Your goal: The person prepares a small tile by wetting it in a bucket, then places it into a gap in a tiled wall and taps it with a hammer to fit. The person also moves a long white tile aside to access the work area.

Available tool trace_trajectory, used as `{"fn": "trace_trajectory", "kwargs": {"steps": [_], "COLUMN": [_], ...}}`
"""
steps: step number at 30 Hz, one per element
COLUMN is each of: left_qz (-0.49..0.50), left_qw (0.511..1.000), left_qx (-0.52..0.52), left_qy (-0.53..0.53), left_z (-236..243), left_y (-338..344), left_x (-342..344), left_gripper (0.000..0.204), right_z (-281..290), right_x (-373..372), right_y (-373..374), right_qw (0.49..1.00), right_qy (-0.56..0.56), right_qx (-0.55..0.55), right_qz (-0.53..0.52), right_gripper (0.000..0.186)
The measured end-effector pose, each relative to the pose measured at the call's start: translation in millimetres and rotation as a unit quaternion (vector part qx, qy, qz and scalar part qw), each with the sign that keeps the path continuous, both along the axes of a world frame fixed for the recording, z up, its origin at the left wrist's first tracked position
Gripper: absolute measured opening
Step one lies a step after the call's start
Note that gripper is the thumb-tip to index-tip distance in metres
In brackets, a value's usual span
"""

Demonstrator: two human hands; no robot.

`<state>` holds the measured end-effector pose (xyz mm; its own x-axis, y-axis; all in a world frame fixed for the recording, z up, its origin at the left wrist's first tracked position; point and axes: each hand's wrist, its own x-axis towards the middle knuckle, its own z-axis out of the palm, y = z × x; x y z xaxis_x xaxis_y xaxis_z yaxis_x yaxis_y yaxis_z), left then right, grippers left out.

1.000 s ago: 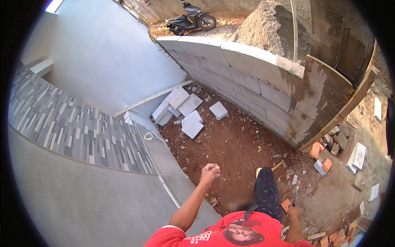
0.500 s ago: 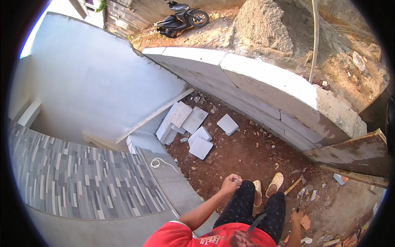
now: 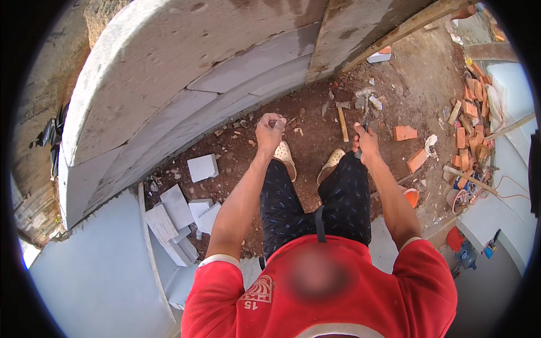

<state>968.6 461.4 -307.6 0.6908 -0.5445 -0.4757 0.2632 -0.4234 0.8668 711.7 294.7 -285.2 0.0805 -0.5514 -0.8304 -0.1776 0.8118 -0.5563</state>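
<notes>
My left hand (image 3: 270,135) is held out in front of the block wall, its fingers curled together. A thin sliver shows beside its fingertips, and I cannot tell whether it is held. My right hand (image 3: 367,143) is wrapped round a slim hand tool (image 3: 366,108) with a dark handle and a narrow metal end pointing away from me; its exact kind is unclear. Between the hands, on the dirt, lies a short wooden stick (image 3: 342,124). Below them are my feet in cream clogs (image 3: 285,156).
A pale block wall (image 3: 169,118) runs along the left and front, with a wooden board (image 3: 389,42) at its end. Loose white blocks (image 3: 177,208) lie at left. Broken bricks (image 3: 404,133) and a brick pile (image 3: 470,112) are at right, near an orange bowl (image 3: 412,197).
My view has swung to the right, bringing the brick pile into sight. Both hands have come up in front of me, and the slim tool is still in my right hand.
</notes>
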Motion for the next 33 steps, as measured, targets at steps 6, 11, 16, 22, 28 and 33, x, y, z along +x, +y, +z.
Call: {"fn": "trace_trajectory", "kwargs": {"steps": [6, 11, 16, 22, 28, 33], "left_qz": [0.003, 0.032, 0.071, 0.107, 0.135, 0.144], "left_qw": [0.990, 0.956, 0.909, 0.848, 0.870, 0.880], "left_qx": [-0.046, -0.128, -0.184, -0.202, -0.148, -0.148], "left_qy": [-0.131, -0.263, -0.366, -0.478, -0.451, -0.427], "left_z": [-125.0, -212.2, -246.8, -259.1, -250.6, -247.5], "left_y": [-108.0, -175.0, -196.9, -206.2, -207.5, -208.9], "left_x": [7.1, -15.1, -31.8, -30.0, -29.7, -33.9], "left_gripper": [0.015, 0.015, 0.014, 0.015, 0.014, 0.015], "right_z": [-153.7, -273.1, -335.8, -374.8, -382.1, -384.0], "right_x": [35.6, 40.3, 65.3, 86.6, 82.3, 86.1], "right_y": [23.0, 27.9, 11.2, 3.8, 15.1, 19.5], "right_qw": [0.956, 0.896, 0.863, 0.857, 0.864, 0.880], "right_qy": [-0.009, 0.001, -0.006, -0.012, -0.012, -0.021], "right_qx": [-0.291, -0.440, -0.505, -0.515, -0.504, -0.473], "right_qz": [0.020, 0.061, 0.033, -0.007, 0.007, 0.030], "right_gripper": [0.025, 0.030, 0.032, 0.031, 0.031, 0.030]}}
